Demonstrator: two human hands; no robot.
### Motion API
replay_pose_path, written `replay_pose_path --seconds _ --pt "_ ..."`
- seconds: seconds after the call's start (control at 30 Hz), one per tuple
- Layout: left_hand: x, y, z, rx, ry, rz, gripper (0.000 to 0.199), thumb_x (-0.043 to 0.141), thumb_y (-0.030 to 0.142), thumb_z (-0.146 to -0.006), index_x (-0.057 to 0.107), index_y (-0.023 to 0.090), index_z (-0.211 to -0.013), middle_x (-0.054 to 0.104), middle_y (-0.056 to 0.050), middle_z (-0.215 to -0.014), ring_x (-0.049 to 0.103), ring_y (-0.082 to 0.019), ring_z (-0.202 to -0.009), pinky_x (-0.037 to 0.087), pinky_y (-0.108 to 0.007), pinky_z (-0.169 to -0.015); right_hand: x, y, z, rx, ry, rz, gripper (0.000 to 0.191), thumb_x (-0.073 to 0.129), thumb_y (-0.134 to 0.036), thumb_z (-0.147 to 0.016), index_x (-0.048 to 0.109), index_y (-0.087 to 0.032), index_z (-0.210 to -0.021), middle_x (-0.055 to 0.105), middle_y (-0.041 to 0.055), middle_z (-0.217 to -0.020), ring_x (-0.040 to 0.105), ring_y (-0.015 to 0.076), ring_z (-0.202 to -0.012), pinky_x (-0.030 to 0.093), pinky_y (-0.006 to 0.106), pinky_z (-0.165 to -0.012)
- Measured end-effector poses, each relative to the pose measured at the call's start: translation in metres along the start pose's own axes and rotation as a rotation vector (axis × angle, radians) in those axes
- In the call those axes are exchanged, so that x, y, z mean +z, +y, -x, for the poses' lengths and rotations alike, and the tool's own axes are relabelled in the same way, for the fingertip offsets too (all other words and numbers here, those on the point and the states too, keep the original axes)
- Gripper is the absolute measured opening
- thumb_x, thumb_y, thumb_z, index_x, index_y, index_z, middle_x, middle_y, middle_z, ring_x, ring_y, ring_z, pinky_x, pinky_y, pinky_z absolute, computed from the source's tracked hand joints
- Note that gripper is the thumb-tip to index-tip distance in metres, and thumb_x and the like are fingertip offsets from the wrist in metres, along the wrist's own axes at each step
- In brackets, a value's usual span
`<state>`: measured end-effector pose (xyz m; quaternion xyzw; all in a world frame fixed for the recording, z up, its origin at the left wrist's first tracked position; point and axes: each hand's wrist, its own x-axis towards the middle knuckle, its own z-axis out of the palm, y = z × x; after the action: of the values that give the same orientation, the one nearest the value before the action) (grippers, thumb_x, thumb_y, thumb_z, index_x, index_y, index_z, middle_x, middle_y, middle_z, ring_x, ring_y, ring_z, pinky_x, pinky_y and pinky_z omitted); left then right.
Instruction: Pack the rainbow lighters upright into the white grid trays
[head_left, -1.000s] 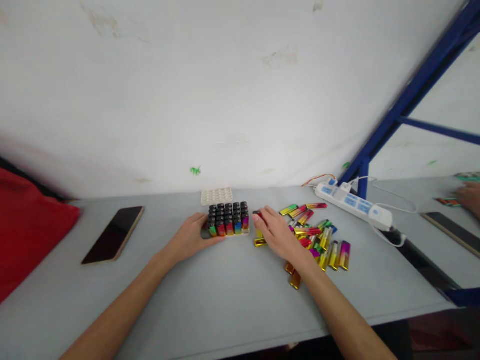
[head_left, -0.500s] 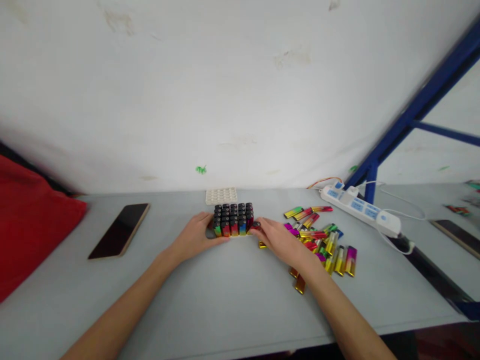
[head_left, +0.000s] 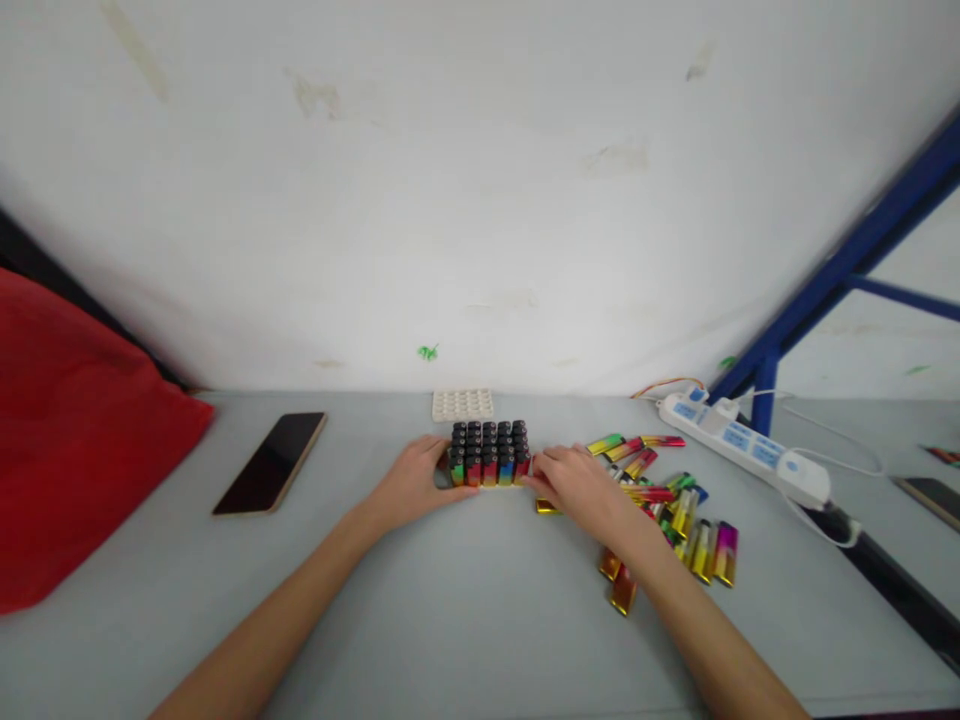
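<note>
Several lighters with black tops and coloured metallic bodies stand upright in a tight block of rows (head_left: 490, 465). A strip of a pale tray (head_left: 496, 488) shows beneath their front edge. My left hand (head_left: 409, 487) clasps the block's left end, thumb along the front and fingers behind. At the right end, my right hand (head_left: 574, 487) has its fingers curled and pressed together against the front corner lighter (head_left: 523, 468). Loose lighters (head_left: 682, 512) in yellow, red, green and purple lie in a heap beside my right hand, partly hidden by that arm.
Behind the block, an off-white tray with round hollows (head_left: 462, 405) lies near the wall. A phone (head_left: 271, 463) rests at left, near a red cloth (head_left: 82, 440). A white power strip (head_left: 742, 445) with cables lies at right by a blue metal frame (head_left: 825, 265).
The lighter in my right hand has come into line at the block's front right corner. My left hand keeps its hold. The whole view has shifted slightly.
</note>
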<state>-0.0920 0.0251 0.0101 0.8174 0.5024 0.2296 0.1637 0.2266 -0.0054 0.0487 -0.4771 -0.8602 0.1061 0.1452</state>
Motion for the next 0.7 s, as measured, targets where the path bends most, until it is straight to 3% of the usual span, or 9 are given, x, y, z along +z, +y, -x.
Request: replay_pose_path --seconds 0.17,0.3,0.37,0.43,0.5,0.6,0.7 --pt "0.001 -0.002 -0.001 0.008 -0.014 0.011 0.066 0.092 0.074 -0.086 0.080 0.022 -0.124 0.086 -0.014 -0.127 0.079 -0.040 -0.122 0.061 -0.053 -0.115 -0.020 0.018 -0.007 -0.041 0.040 -0.390 0.048 0.067 -0.061 -0.118 0.079 -0.024 -0.089 0.078 0.0035 -0.081 0.067 0.0226 -0.071 0.048 0.034 -0.072" --pt "-0.001 -0.001 -0.004 0.027 -0.018 0.029 0.062 0.092 0.076 -0.084 0.079 0.022 -0.113 0.086 -0.012 -0.117 0.079 -0.038 -0.113 0.062 -0.051 -0.109 -0.029 0.035 -0.058 -0.043 0.157 -0.531 0.045 0.063 -0.058 -0.116 0.080 -0.023 -0.094 0.078 0.0032 -0.082 0.067 0.0218 -0.076 0.053 0.034 -0.078" --pt "-0.002 0.000 -0.004 0.027 -0.018 0.029 0.061 0.092 0.076 -0.084 0.079 0.022 -0.109 0.085 -0.011 -0.112 0.079 -0.037 -0.108 0.062 -0.050 -0.105 -0.024 0.036 -0.096 -0.054 0.132 -0.523 0.031 0.067 -0.048 -0.114 0.081 -0.022 -0.104 0.082 0.0062 -0.099 0.072 0.0222 -0.088 0.057 0.035 -0.085" --pt "-0.003 0.001 -0.004 0.031 -0.016 0.023 0.060 0.092 0.076 -0.083 0.079 0.022 -0.107 0.085 -0.011 -0.111 0.078 -0.037 -0.107 0.063 -0.049 -0.103 -0.013 0.033 -0.133 -0.063 0.019 -0.396 0.012 0.082 -0.031 -0.103 0.079 -0.020 -0.100 0.079 0.0053 -0.100 0.071 0.0207 -0.092 0.058 0.035 -0.092" --pt "-0.002 0.000 -0.004 0.030 -0.008 0.012 0.060 0.091 0.076 -0.084 0.078 0.022 -0.106 0.084 -0.011 -0.110 0.078 -0.037 -0.106 0.063 -0.049 -0.103 -0.001 0.027 -0.160 -0.071 -0.041 -0.373 0.019 0.096 -0.018 -0.086 0.078 -0.019 -0.090 0.072 0.0008 -0.091 0.067 0.0189 -0.087 0.057 0.032 -0.091" --pt "0.000 -0.004 -0.004 0.023 0.005 -0.004 0.060 0.092 0.076 -0.083 0.078 0.022 -0.106 0.083 -0.011 -0.109 0.078 -0.037 -0.106 0.064 -0.049 -0.104 0.011 0.021 -0.176 -0.074 -0.066 -0.380 0.026 0.098 -0.009 -0.076 0.075 -0.019 -0.081 0.061 -0.0062 -0.080 0.059 0.0155 -0.078 0.054 0.029 -0.085" --pt "0.002 -0.008 -0.005 0.024 0.003 -0.007 0.060 0.093 0.075 -0.082 0.079 0.023 -0.108 0.084 -0.011 -0.109 0.079 -0.037 -0.107 0.064 -0.050 -0.106 0.010 0.026 -0.165 -0.068 -0.024 -0.406 0.023 0.093 -0.014 -0.085 0.071 -0.019 -0.078 0.056 -0.0082 -0.079 0.055 0.0140 -0.080 0.052 0.028 -0.086"
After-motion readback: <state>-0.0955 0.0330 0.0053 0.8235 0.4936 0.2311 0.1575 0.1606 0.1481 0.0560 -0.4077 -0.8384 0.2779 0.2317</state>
